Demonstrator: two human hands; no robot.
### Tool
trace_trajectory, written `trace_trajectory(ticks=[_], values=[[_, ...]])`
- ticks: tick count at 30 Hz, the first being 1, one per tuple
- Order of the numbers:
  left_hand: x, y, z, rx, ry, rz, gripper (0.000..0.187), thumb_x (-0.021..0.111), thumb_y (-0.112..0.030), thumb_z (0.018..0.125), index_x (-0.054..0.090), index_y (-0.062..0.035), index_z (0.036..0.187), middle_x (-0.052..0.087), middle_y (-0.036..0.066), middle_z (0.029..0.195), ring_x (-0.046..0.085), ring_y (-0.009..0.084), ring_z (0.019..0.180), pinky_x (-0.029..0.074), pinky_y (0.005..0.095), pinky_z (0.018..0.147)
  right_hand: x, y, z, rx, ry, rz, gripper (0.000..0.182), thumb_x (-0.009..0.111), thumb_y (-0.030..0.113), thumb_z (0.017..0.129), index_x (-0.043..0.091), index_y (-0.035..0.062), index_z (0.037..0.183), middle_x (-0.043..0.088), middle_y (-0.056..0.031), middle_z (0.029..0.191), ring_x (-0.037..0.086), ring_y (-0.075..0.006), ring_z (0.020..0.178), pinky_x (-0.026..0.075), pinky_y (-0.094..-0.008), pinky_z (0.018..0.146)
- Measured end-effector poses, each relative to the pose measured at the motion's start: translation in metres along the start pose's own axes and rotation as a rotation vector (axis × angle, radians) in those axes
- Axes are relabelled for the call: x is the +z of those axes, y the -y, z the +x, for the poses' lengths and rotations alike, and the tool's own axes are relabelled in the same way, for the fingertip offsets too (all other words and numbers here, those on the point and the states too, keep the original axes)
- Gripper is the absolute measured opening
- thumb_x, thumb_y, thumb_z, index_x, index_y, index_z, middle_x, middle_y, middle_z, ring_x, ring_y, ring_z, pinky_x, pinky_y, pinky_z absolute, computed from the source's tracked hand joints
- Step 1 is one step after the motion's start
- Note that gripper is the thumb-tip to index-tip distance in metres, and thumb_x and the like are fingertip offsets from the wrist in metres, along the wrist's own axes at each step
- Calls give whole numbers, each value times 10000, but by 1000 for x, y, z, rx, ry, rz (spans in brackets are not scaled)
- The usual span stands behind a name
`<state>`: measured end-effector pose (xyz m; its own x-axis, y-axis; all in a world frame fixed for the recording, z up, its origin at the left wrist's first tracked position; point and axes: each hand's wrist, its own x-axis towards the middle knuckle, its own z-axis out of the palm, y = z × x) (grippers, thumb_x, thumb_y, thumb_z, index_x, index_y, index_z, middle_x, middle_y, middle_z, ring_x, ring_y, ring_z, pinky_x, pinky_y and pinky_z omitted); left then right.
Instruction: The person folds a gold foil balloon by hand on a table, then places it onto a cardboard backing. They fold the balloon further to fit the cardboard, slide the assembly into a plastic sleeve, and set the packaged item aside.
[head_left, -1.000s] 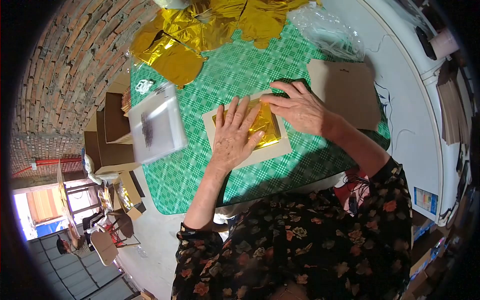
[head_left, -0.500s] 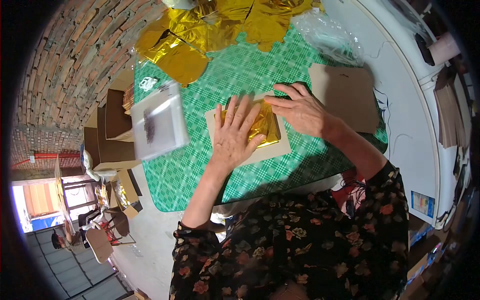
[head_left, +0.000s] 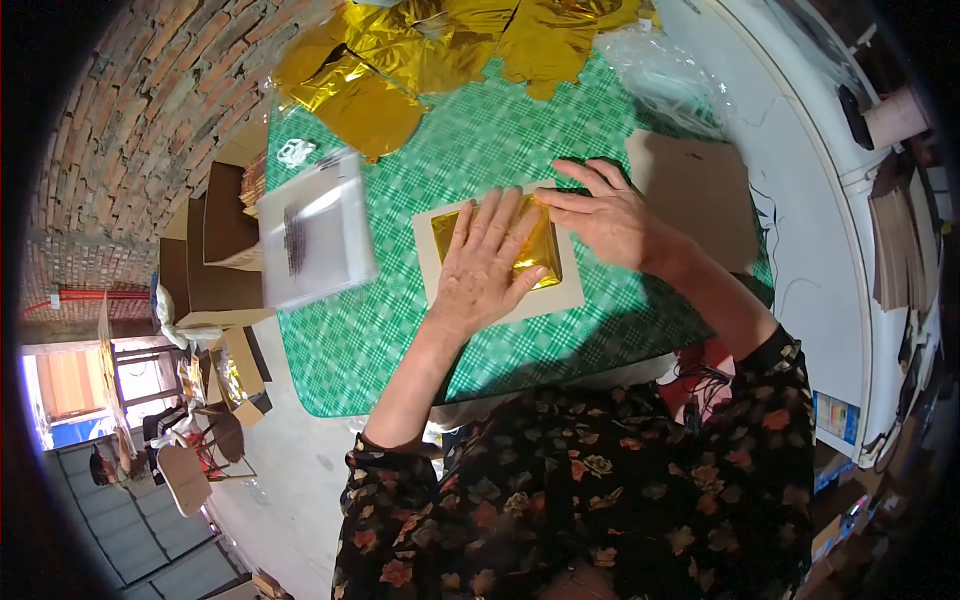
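My left hand (head_left: pixel 480 265) lies flat with fingers stretched over a square of shiny gold foil (head_left: pixel 541 262), covering much of its left and middle. Under the foil is a larger sheet of beige cardboard (head_left: pixel 562 297), which shows around the edges. My right hand (head_left: pixel 612 220) has its fingers spread, with the index fingertip at the foil's upper right corner and the other fingers raised further back. Neither hand grips anything.
A green checked cloth (head_left: pixel 350 350) covers the table. Crumpled gold foil sheets (head_left: pixel 375 120) lie at the back, beside clear plastic (head_left: pixel 665 75). Clear plastic bags (head_left: pixel 325 235) sit at the left edge, near open cardboard boxes (head_left: pixel 225 290). Beige cardboard sheets (head_left: pixel 695 195) lie at right.
My left hand's fingers have drawn closer together on the foil, and the thumb lies slightly further right. My right hand remains at the corner. The camera view has shifted slightly.
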<state>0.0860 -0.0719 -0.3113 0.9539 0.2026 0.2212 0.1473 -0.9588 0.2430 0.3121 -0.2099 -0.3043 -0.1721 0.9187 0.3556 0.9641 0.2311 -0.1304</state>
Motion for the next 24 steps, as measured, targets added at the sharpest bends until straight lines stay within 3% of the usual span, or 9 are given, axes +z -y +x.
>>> trace_trajectory(ticks=[11,17,24], values=[[0,-1,0,-11,2,21,702,497,-579,1045,431,-158,1604,337,155,1689,271,365,1577,146,546,1311,-6,-6,-4,20,-17,-10,335,622,102,922,756,86,1228,662,-14,1445,479,-330,1437,335,-497,1154],[0,0,0,-17,-6,7,698,492,-593,1043,448,-165,1593,342,154,1686,276,364,1575,153,551,1309,-13,-2,6,81,-9,19,388,628,105,939,678,16,1313,629,-76,1453,460,-331,1442,329,-483,1167],[1,0,0,-17,-20,3,705,477,-621,1040,459,-173,1585,346,147,1685,278,362,1575,157,557,1307,7,28,7,108,-2,-76,649,726,302,906,563,-17,1447,521,-149,1540,385,-349,1492,234,-598,1214]])
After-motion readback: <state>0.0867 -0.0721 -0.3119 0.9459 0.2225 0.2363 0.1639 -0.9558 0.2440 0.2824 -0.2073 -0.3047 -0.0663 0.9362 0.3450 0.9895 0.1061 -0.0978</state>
